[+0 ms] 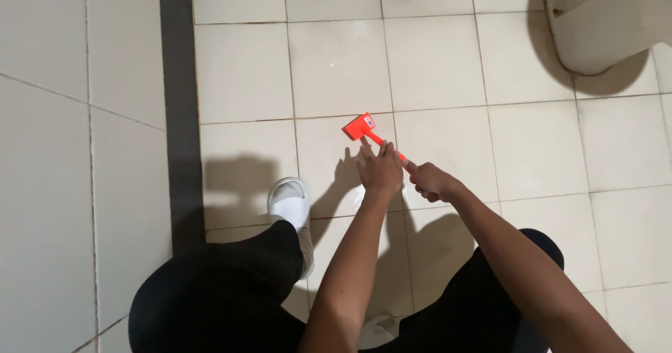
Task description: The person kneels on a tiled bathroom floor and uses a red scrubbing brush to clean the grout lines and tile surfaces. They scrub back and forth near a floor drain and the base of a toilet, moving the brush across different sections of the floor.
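Orange scraper held low over the tiled floor.

Head view: the right hand point(430, 182) has its fingers wrapped round the handle of the orange scraper point(364, 130), blade toward the floor tiles point(336, 66); the left hand point(380, 170) rests narrow-spread fingers on the handle, beside a white slipper point(290, 202).

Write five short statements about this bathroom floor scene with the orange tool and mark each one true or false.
1. The right hand grips the handle of the orange scraper. True.
2. The left hand rests flat on the wall. False: it is held over the floor tiles, its fingers against the scraper's handle.
3. The scraper's head points away from the person. True.
4. The person wears black shoes. False: a white slipper shows on the left foot.
5. A white ceramic fixture stands at the upper right. True.
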